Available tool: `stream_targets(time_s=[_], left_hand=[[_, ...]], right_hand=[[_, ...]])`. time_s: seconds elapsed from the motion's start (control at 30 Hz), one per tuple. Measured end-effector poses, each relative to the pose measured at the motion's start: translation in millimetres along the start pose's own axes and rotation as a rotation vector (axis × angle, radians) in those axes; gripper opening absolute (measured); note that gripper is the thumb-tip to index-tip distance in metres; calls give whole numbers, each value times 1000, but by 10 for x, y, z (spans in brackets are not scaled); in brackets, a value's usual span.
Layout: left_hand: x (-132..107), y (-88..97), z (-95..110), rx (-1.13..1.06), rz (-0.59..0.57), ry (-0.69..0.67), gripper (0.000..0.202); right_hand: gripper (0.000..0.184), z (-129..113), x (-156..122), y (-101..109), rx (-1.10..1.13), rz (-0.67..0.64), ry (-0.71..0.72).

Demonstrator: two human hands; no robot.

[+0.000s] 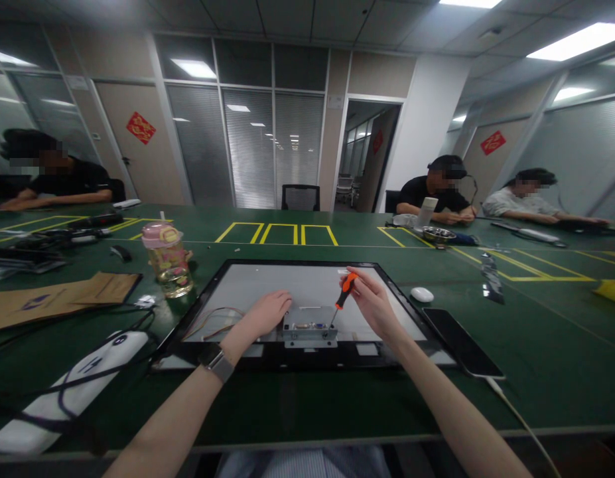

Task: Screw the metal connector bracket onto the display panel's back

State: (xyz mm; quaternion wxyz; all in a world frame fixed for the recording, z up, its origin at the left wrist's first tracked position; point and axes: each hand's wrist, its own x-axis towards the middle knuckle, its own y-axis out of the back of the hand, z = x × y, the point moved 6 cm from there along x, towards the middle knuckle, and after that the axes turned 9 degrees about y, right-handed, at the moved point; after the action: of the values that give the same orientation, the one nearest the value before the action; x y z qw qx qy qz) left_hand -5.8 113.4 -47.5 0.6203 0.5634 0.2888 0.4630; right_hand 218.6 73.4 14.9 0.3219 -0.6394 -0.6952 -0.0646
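Note:
A flat display panel (237, 285) in a black frame lies on the table in front of me, its pale back facing up. Near its front edge sits a metal bracket (310, 335) carrying a small circuit board with connectors. In my right hand (374, 302) is an orange and black screwdriver (346, 289), tilted, its tip down at the bracket's right end. My left hand (265, 313), with a watch (216, 362) on the wrist, grips the bracket's left end; its fingertips are partly hidden. Thin coloured wires (210, 320) run over the panel left of that hand.
To the left are a drink bottle (168, 262), a brown paper bag (63, 299) and a white power strip (83, 375) with black cables. A phone (461, 338) on a charging cable and a white earbud case (422, 294) lie to the right. Several people sit across the table.

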Motion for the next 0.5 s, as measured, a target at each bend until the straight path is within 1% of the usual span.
stream_targets(time_s=[0.17, 0.4, 0.5], left_hand=[[-7, 7, 16, 4, -13, -3, 41], [-4, 6, 5, -4, -6, -4, 40], [-7, 12, 7, -6, -13, 12, 40]], right_hand=[[21, 27, -1, 56, -59, 55, 26], [25, -10, 2, -13, 11, 4, 21], [24, -5, -7, 6, -18, 23, 25]])
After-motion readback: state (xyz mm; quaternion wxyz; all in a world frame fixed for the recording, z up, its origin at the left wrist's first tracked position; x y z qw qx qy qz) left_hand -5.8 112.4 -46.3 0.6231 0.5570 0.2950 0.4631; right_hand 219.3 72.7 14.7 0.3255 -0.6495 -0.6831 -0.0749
